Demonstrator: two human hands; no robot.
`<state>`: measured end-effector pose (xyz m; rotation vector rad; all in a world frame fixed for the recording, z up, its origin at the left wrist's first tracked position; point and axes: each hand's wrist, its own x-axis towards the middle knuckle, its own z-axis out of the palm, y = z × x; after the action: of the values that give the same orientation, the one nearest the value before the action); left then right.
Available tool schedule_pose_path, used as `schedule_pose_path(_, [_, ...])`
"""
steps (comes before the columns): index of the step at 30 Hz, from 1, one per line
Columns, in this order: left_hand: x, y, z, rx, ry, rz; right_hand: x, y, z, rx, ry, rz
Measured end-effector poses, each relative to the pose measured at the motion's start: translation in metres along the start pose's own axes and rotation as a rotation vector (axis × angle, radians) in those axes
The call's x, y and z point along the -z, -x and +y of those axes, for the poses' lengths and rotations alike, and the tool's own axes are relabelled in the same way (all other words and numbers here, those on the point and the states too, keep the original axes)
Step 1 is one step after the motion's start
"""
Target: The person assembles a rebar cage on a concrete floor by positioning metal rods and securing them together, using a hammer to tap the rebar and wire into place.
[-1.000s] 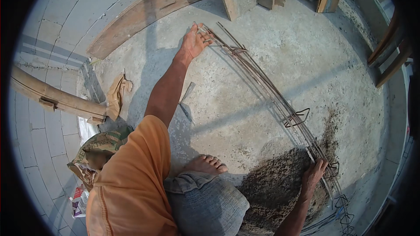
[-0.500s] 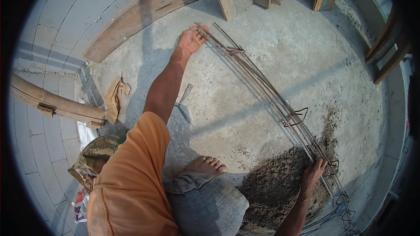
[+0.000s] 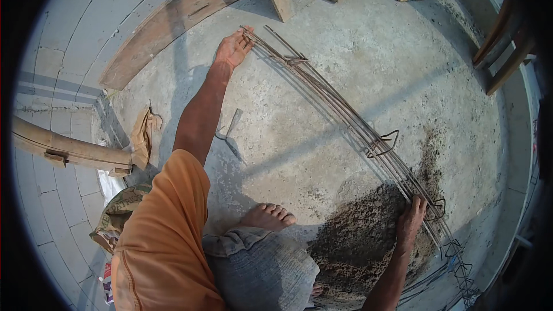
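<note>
A long bundle of thin steel rebar point(image 3: 337, 101) runs diagonally from upper middle to lower right, with bent stirrups around it. At its far end my left hand point(image 3: 233, 49) has its fingers curled about the rod tips. Toward the near end my right hand point(image 3: 411, 219) grips the rods, close to a squarish stirrup point(image 3: 438, 209). Another bent stirrup point(image 3: 385, 144) sticks out sideways farther up the bundle. Several more stirrups point(image 3: 461, 270) show around the rods at the lower right.
A heap of dark sand point(image 3: 357, 242) lies under the near rods, beside my bare foot point(image 3: 269, 217). A small metal tool point(image 3: 231, 132) rests on the concrete floor point(image 3: 288, 138). Boards point(image 3: 190, 17) line the block wall; a bamboo pole point(image 3: 75, 150) and torn brown paper point(image 3: 142, 137) are left.
My left hand and the far rod ends appear slightly farther left, but the whole view has shifted too. Both hands keep their places on the bundle.
</note>
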<state>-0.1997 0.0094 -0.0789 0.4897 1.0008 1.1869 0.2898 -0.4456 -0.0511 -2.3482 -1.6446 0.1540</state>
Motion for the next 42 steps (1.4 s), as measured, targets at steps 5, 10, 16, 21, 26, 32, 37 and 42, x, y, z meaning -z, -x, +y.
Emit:
schedule_pose_path(5, [0.007,0.004,0.003,-0.01,-0.002,-0.008,0.002,0.001,-0.004,-0.05,-0.119,-0.034])
schedule_pose_path(10, [-0.018,-0.01,-0.028,0.036,-0.011,-0.004,0.016,0.016,0.01,-0.133,-0.074,-0.001])
schedule_pose_path(16, [0.023,-0.033,0.015,-0.009,-0.089,0.102,-0.003,-0.014,-0.002,-0.046,-0.078,0.005])
schedule_pose_path(21, [0.082,-0.109,0.0,0.087,-0.102,-0.022,-0.008,-0.003,0.016,-0.084,0.049,0.046])
schedule_pose_path(26, [0.113,-0.163,0.033,0.039,-0.273,0.038,0.0,0.001,0.013,-0.06,0.007,0.104])
schedule_pose_path(32, [0.013,-0.047,-0.002,-0.397,-0.812,0.314,0.001,0.006,0.013,-0.101,0.1,0.043])
schedule_pose_path(37, [-0.258,0.203,-0.046,-0.857,-1.027,-0.485,-0.002,0.005,0.011,-0.068,0.065,0.123])
schedule_pose_path(42, [-0.419,0.37,-0.202,-0.685,-1.068,-1.643,-0.011,0.012,0.021,-0.089,-0.007,0.274])
